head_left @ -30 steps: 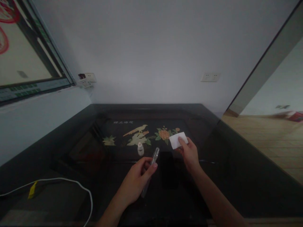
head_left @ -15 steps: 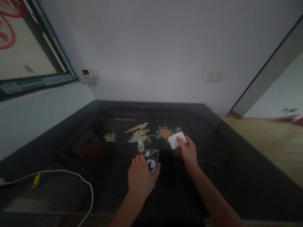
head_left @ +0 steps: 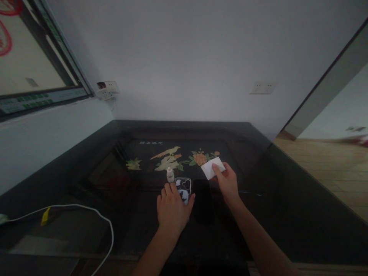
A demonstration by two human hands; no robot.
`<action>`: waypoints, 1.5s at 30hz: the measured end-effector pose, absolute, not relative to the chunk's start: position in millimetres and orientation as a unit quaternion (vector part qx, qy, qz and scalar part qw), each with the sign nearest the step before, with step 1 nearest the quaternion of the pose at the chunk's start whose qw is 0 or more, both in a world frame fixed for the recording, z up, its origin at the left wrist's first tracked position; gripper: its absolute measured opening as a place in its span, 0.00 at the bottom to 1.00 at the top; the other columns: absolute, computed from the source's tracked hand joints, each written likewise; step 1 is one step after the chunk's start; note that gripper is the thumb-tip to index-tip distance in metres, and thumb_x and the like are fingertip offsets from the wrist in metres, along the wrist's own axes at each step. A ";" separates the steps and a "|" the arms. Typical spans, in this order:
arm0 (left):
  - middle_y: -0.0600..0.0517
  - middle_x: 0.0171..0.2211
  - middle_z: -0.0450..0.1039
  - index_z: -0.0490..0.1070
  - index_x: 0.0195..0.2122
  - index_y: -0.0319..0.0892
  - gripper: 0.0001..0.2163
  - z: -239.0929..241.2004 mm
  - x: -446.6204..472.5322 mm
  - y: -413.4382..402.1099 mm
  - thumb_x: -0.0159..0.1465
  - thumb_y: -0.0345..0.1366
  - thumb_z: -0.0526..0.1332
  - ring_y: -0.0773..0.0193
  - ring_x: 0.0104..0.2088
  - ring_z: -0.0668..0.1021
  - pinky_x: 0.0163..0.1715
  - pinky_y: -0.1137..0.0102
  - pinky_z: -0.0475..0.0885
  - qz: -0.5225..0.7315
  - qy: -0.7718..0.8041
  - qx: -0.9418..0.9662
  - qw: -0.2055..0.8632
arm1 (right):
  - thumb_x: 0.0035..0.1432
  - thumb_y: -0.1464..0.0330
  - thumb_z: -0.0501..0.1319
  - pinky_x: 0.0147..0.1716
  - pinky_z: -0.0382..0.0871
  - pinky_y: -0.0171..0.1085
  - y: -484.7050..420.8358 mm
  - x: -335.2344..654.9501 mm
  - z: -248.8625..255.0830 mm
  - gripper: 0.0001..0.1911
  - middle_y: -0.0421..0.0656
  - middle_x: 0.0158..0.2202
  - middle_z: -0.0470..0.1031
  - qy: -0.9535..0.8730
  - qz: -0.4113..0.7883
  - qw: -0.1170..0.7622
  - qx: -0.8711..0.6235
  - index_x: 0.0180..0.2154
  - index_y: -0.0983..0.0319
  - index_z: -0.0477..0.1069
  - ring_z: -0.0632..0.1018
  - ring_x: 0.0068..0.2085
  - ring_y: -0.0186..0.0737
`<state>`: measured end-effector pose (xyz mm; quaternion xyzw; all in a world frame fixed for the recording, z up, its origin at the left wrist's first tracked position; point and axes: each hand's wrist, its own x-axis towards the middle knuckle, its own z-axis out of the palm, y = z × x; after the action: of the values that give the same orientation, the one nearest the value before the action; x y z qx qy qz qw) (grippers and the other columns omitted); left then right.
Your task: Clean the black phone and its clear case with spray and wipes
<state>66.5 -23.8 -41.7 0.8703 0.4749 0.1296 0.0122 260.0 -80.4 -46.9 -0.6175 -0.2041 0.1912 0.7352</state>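
Note:
My left hand (head_left: 172,207) is laid over a clear phone case (head_left: 184,184) with a black-and-white pattern, thumb at its right edge and fingers at its left. The lower part of the case is hidden under the palm. A small clear bottle with a white cap (head_left: 170,176) stands just beyond my left fingertips. In my right hand (head_left: 228,182), a small white piece of paper or card (head_left: 212,168) is pinched between thumb and fingers, above the table. Between the hands lies a dark, flat, phone-shaped thing (head_left: 203,203), hard to make out against the black top.
The glossy black table (head_left: 287,214) carries a bird-and-flower picture (head_left: 169,153). A white cable (head_left: 94,211) with a yellow tag (head_left: 45,216) curves across the left side. Behind the table is a wall with sockets (head_left: 263,87); a window (head_left: 34,50) is at the left.
The view has shifted slightly. My left hand has slid a little toward me on the phone case, its fingers still at the case. My right hand keeps hold of the white paper.

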 end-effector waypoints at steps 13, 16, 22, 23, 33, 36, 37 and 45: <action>0.40 0.44 0.69 0.67 0.48 0.35 0.27 -43.1 70.3 -20.6 0.68 0.58 0.51 0.47 0.46 0.73 0.43 0.59 0.67 0.131 0.486 0.864 0.009 | 0.55 0.51 0.69 0.23 0.75 0.37 -81.6 262.4 -45.8 0.20 0.42 0.30 0.78 -0.234 0.161 0.723 -0.630 0.37 0.59 0.72 0.78 0.30 0.43; 0.39 0.45 0.69 0.66 0.51 0.34 0.29 -34.0 66.5 -26.0 0.69 0.59 0.50 0.47 0.47 0.73 0.44 0.59 0.67 0.145 0.482 0.864 0.016 | 0.55 0.51 0.69 0.23 0.75 0.37 -81.5 262.8 -44.5 0.19 0.42 0.31 0.79 -0.235 0.158 0.726 -0.626 0.38 0.59 0.72 0.79 0.29 0.43; 0.38 0.47 0.72 0.68 0.52 0.37 0.26 -19.3 80.2 -55.6 0.68 0.56 0.52 0.45 0.48 0.74 0.48 0.57 0.67 0.135 0.413 0.898 0.069 | 0.54 0.50 0.70 0.22 0.74 0.37 -81.3 264.5 -43.8 0.21 0.44 0.33 0.81 -0.226 0.158 0.740 -0.613 0.38 0.59 0.71 0.80 0.29 0.44; 0.37 0.47 0.72 0.67 0.53 0.36 0.27 -19.3 86.7 -59.3 0.68 0.55 0.54 0.44 0.48 0.74 0.49 0.55 0.66 0.123 0.406 0.903 0.072 | 0.54 0.50 0.69 0.22 0.74 0.37 -81.3 265.2 -44.5 0.21 0.44 0.32 0.81 -0.227 0.158 0.741 -0.612 0.38 0.59 0.71 0.80 0.29 0.44; 0.32 0.42 0.72 0.72 0.48 0.29 0.29 -22.0 126.6 -66.8 0.66 0.55 0.56 0.39 0.43 0.74 0.48 0.51 0.64 0.035 0.388 0.921 0.034 | 0.53 0.49 0.69 0.23 0.75 0.38 -81.9 272.4 -48.2 0.22 0.43 0.32 0.81 -0.235 0.143 0.737 -0.617 0.37 0.59 0.71 0.80 0.30 0.45; 0.31 0.41 0.72 0.73 0.47 0.27 0.29 -18.5 130.7 -66.2 0.65 0.55 0.57 0.39 0.42 0.74 0.45 0.51 0.66 0.009 0.392 0.920 0.022 | 0.54 0.49 0.69 0.23 0.75 0.37 -81.8 271.4 -46.8 0.22 0.44 0.32 0.81 -0.235 0.149 0.740 -0.613 0.37 0.59 0.70 0.80 0.29 0.44; 0.31 0.41 0.72 0.74 0.47 0.27 0.29 -17.3 132.4 -65.8 0.65 0.55 0.57 0.39 0.41 0.75 0.44 0.52 0.67 0.003 0.392 0.920 0.021 | 0.53 0.49 0.69 0.23 0.75 0.37 -81.8 270.7 -46.1 0.22 0.44 0.32 0.81 -0.234 0.152 0.739 -0.613 0.37 0.59 0.70 0.80 0.29 0.44; 0.33 0.41 0.73 0.73 0.47 0.28 0.28 -14.8 142.1 -61.3 0.60 0.53 0.61 0.44 0.40 0.78 0.35 0.61 0.72 0.009 0.434 0.899 0.058 | 0.52 0.48 0.69 0.24 0.76 0.38 -82.0 269.0 -43.8 0.23 0.43 0.31 0.80 -0.231 0.147 0.740 -0.614 0.37 0.59 0.71 0.80 0.29 0.44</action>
<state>142.1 -61.3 -14.8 0.8990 0.4340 0.0088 0.0576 269.0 -82.0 -43.8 -0.6142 -0.2314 0.1466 0.7401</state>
